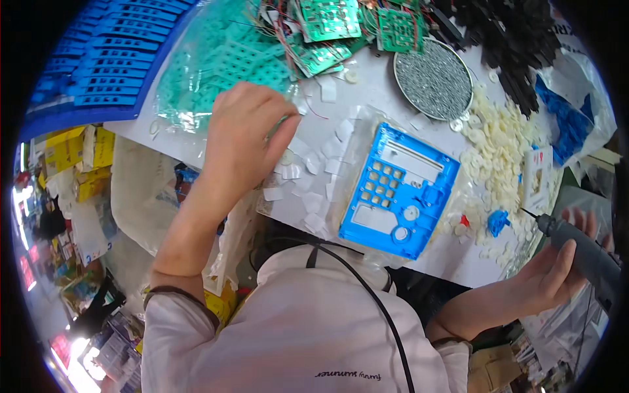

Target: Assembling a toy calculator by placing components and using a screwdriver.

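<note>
A blue plastic housing (424,234) with rows of square key holes lies in front of me on a pad wrapped in clear plastic. My left hand (247,128) is at the near edge of a bag of teal rubber keypads (226,75). Its fingers are curled in, and whatever they may hold is hidden. Off to the right, my right hand (557,268) grips a dark electric screwdriver (580,252), its thin bit pointing left towards the pile of small cream parts (495,144). The screwdriver is apart from the housing.
Blue housings (121,56) are stacked far left. Green circuit boards (327,19) with wires lie at the back, beside a round dish of small screws (434,78). Black strips (508,39) are heaped far right. White paper pieces (308,164) are scattered between my left hand and the housing.
</note>
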`<state>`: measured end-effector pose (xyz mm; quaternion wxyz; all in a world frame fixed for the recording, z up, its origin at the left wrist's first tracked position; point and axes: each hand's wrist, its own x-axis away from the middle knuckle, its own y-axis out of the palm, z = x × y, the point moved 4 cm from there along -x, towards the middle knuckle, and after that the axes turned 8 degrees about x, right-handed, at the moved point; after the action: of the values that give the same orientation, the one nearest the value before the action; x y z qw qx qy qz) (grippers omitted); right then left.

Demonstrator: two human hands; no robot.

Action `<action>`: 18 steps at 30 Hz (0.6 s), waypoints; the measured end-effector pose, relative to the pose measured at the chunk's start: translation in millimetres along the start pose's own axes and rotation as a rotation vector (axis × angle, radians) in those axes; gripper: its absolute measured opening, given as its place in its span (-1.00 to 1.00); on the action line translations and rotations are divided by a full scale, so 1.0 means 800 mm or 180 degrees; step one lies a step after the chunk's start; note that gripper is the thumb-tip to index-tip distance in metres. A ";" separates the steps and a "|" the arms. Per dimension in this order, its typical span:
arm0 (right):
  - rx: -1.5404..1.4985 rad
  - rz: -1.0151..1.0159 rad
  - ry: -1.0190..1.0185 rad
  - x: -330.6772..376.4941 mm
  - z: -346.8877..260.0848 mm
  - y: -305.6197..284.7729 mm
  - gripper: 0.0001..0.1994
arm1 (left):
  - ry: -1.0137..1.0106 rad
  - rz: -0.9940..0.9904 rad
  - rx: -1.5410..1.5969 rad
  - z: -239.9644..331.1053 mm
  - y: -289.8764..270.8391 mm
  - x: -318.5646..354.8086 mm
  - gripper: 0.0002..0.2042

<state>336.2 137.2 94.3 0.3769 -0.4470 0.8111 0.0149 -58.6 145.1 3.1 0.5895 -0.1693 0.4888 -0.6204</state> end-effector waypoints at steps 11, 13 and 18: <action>0.0027 0.0355 -0.1645 0.050 -0.019 -0.048 -0.65 | 0.0282 0.0197 -0.0188 -0.023 -0.009 -0.085 -0.90; 0.0001 -0.0117 -0.1507 0.053 -0.009 -0.046 -0.68 | -0.0338 0.0329 -0.0039 -0.025 -0.036 -0.076 -0.90; -0.0324 -0.0752 -0.1159 0.066 -0.004 -0.005 -0.69 | -0.0851 -0.0423 -0.0559 -0.059 -0.033 -0.041 -0.86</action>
<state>320.3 95.8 64.5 0.4932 -0.5474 0.6698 0.0920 -102.3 189.0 14.3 0.5899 -0.3331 0.4460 -0.5849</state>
